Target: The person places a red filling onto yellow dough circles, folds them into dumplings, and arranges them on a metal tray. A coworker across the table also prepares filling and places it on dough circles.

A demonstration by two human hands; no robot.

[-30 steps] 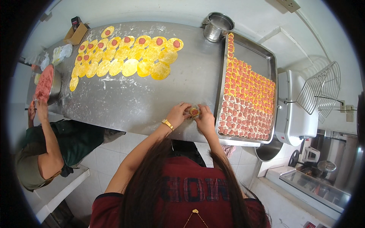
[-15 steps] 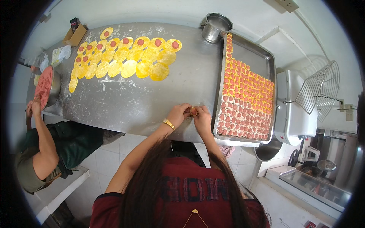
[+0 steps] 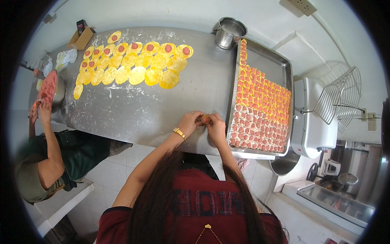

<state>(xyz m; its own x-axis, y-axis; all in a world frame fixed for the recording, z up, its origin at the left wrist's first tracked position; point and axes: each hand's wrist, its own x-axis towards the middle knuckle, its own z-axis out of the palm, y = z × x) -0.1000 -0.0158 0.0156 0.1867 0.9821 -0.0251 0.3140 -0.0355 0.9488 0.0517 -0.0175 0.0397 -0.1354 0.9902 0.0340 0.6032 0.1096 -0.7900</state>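
Observation:
Between the fingertips of both my hands is a small open-topped dumpling (image 3: 205,119) with pink filling showing. My left hand (image 3: 190,123), with a gold watch at its wrist, pinches it from the left. From the other side, my right hand (image 3: 216,125) pinches it too. Both are just above the near part of the steel table (image 3: 162,110). Round yellow dough wrappers (image 3: 137,74) lie in rows at the far left, several with a ball of pink filling (image 3: 150,47). To my right, a metal tray (image 3: 268,61) carries many rows of filled dumplings (image 3: 262,110).
A co-worker's hands (image 3: 44,109) are in a bowl of pink minced meat (image 3: 49,87) at the left. A steel pot (image 3: 230,35) stands behind the tray. A cardboard box (image 3: 81,40) is at the back left. A wire rack (image 3: 338,99) and white appliance (image 3: 308,114) are right.
The dumpling's pink top faces up more plainly between my fingers, while my hands stay in nearly the same place. The co-worker's hands have shifted at the meat bowl.

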